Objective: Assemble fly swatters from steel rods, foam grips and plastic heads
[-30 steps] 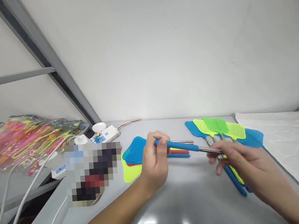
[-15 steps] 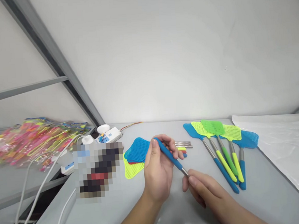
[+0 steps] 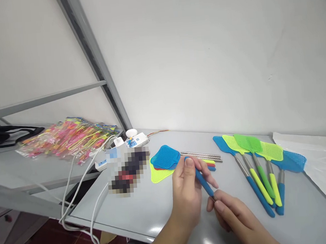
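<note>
A blue handle (image 3: 204,181) with a metal rod at its lower end slants between my hands. My left hand (image 3: 186,194) is closed around its upper part, the thumb lying along it. My right hand (image 3: 234,211) pinches the metal rod (image 3: 213,198) where it meets the handle; most of the rod is hidden by the fingers. Just beyond my left hand lie a blue swatter head (image 3: 165,157) and a yellow swatter head (image 3: 159,175), with a bit of red between them. Several bare metal rods (image 3: 201,154) rest behind, above yellow, red and blue handle ends (image 3: 211,164).
Several finished-looking fly swatters (image 3: 254,167) are fanned out on the right of the grey table (image 3: 135,209). White plastic sheeting (image 3: 316,163) covers the far right. Power strips (image 3: 139,139) with white cables (image 3: 72,187) stand left, near bagged colourful items (image 3: 77,137) and a blurred patch.
The view has swung left, so the table's things appear further right. My right hand has come closer to the blue handle, and less of the metal rod shows between them.
</note>
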Available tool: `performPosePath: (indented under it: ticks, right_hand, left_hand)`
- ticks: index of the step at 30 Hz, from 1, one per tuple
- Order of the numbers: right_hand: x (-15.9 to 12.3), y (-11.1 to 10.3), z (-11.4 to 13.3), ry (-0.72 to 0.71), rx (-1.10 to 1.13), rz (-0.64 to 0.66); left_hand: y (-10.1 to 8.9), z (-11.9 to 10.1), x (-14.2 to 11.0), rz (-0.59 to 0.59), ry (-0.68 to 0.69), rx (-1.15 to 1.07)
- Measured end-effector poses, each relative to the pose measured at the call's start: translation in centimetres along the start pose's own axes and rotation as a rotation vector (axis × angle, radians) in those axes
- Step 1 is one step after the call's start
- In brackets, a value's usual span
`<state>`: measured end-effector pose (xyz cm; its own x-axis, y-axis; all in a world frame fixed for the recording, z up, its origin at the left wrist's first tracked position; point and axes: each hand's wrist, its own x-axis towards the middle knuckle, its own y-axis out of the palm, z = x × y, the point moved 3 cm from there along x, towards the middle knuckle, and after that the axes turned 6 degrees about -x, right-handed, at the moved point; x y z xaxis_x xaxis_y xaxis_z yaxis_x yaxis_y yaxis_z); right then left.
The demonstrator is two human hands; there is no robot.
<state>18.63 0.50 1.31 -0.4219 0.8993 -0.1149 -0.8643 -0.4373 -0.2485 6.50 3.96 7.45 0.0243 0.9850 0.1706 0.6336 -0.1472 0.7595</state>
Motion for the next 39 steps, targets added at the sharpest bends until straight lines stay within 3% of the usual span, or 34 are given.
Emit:
performPosePath:
  ticks: [4,7,12,17,19,22,24,27,31,35,39]
  right_hand:
    - [-0.2,0.5,-0.5,-0.035,-0.026,-0.011]
    - [-0.5,0.6,-0.4,-0.079,-0.171,-0.042]
    - [-0.3,0.4,-0.1,-0.150,-0.339,-0.118]
    - [0.9,0.0,0.6,-0.093,-0.385,-0.126]
    - [1.3,-0.6,1.1,-0.046,-0.446,-0.120]
    - [1.5,-1.6,2.0,0.007,-0.563,-0.062]
    - [1.6,-2.3,2.7,0.002,-0.618,-0.012]
    - [2.4,-2.8,4.0,-0.062,-0.673,0.061]
    - [5.4,-2.8,5.4,-0.095,-0.617,0.187]
    - [9.2,-1.7,6.9,-0.106,-0.510,0.330]
    - [13.2,0.0,8.5,-0.126,-0.475,0.552]
  left_hand:
    - [0.5,-0.4,-0.2,0.034,-0.215,-0.291]
    - [0.0,-0.7,-0.2,-0.056,-0.289,-0.390]
    - [-0.9,-0.8,-0.2,-0.194,-0.269,-0.432]
    - [-1.4,0.1,0.9,-0.267,-0.215,-0.382]
    - [-2.4,0.3,1.4,-0.296,-0.163,-0.257]
    - [-4.9,-1.2,1.6,-0.242,0.000,0.185]
    - [-6.8,-3.1,1.1,-0.132,0.079,0.608]
    - [-9.2,-5.9,-0.4,0.096,0.047,1.047]
    - [-11.1,-8.4,-2.4,0.156,-0.022,1.250]
    - [-10.6,-8.2,-3.4,0.204,-0.084,1.412]
    - [-10.4,-7.7,-3.6,0.112,-0.229,1.271]
